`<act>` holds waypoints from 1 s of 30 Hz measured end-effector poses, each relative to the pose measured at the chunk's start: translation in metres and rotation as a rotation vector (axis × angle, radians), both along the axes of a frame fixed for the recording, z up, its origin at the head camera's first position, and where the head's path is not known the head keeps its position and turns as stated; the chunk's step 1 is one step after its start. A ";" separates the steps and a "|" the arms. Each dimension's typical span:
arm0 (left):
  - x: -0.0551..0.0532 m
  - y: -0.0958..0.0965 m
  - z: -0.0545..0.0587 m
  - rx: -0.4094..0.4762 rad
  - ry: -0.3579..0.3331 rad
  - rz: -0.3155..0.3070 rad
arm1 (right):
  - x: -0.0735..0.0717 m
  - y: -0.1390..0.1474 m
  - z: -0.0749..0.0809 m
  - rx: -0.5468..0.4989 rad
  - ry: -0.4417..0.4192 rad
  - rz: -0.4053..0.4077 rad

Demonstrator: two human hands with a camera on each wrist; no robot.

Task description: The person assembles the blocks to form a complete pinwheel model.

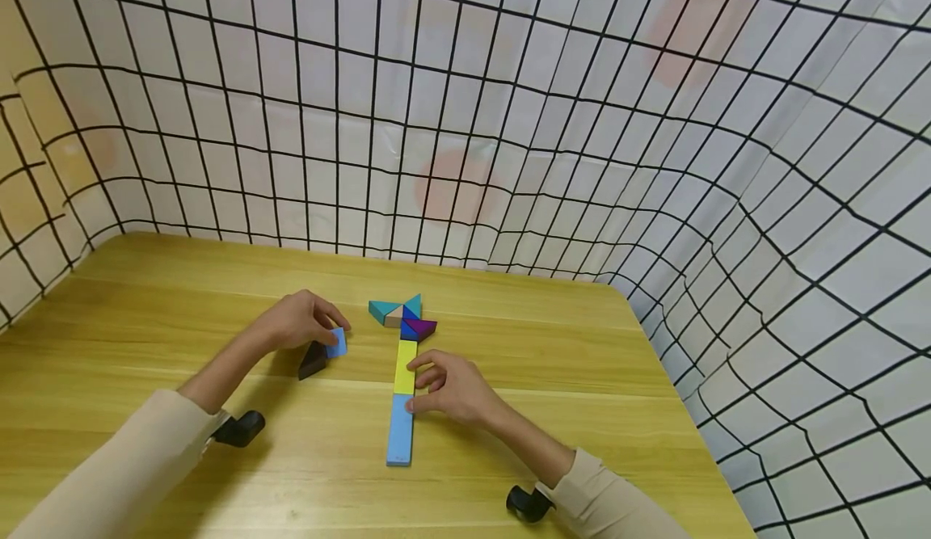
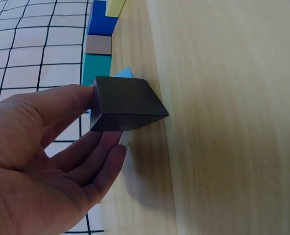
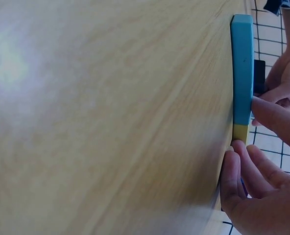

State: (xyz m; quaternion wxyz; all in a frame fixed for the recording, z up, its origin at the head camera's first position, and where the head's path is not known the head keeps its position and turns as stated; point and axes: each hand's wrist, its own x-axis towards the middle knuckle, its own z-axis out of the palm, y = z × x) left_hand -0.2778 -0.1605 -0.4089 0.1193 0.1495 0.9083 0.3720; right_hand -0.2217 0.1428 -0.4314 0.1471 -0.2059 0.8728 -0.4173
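My left hand point(image 1: 301, 321) holds a small light blue block point(image 1: 337, 343) between thumb and fingers. Right beside that block is a black wedge-shaped block point(image 1: 313, 360), which hides most of the blue one in the left wrist view. Whether the fingers also hold the black block is unclear. My right hand point(image 1: 458, 389) touches the right side of a row of blocks, its thumb at a long light blue block point(image 1: 399, 434) and other fingers at a yellow block point(image 1: 405, 365). Beyond the yellow block are a dark blue block point(image 1: 407, 329) and a purple block point(image 1: 424, 328).
At the row's far end lie a beige block point(image 1: 394, 316) and two teal triangular blocks, one on the left point(image 1: 380, 310) and one on the right point(image 1: 413, 305). A black wire grid point(image 1: 465, 167) bounds the wooden table point(image 1: 545, 345) at the back and sides.
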 end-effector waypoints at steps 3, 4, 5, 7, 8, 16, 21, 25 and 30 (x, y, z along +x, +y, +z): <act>0.000 0.000 -0.001 0.007 0.011 0.004 | 0.000 0.000 0.000 0.001 -0.003 -0.001; 0.000 0.001 -0.001 0.011 0.014 0.006 | 0.000 0.000 0.000 0.002 -0.004 -0.001; 0.000 0.001 -0.002 0.017 0.016 0.005 | 0.000 0.000 0.000 0.003 -0.005 -0.002; 0.000 0.001 -0.002 0.030 0.020 0.009 | 0.000 0.000 0.000 0.003 -0.007 -0.003; 0.000 0.001 -0.002 0.035 0.021 0.013 | 0.001 0.000 0.000 0.004 -0.006 -0.003; -0.001 0.004 -0.002 0.079 0.037 0.076 | 0.000 0.000 0.000 0.004 -0.007 -0.003; 0.000 0.006 -0.001 0.107 0.036 0.079 | 0.000 0.000 0.000 0.004 -0.005 0.002; 0.001 0.007 -0.001 0.109 0.030 0.078 | -0.001 0.000 -0.001 0.004 -0.007 0.000; 0.002 0.009 0.001 0.083 0.028 0.064 | -0.002 0.000 -0.001 0.005 -0.005 -0.004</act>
